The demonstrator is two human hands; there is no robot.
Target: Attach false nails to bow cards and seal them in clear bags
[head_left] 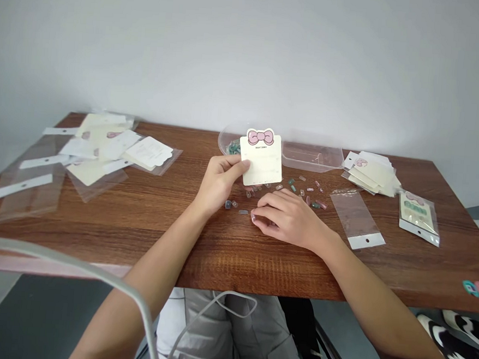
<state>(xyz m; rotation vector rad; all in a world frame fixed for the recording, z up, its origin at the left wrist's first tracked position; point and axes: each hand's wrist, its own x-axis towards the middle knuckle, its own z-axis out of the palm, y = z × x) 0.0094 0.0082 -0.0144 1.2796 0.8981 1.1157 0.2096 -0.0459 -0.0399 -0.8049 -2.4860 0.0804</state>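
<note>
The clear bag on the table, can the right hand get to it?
Probably yes. The right hand rests on the wooden table close to the clear bag, with only bare wood between them. The left hand has the card, so that doesn't block it.

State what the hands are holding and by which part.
The left hand grips a bow-topped card by its left edge. Whether the right hand holds anything cannot be told.
</note>
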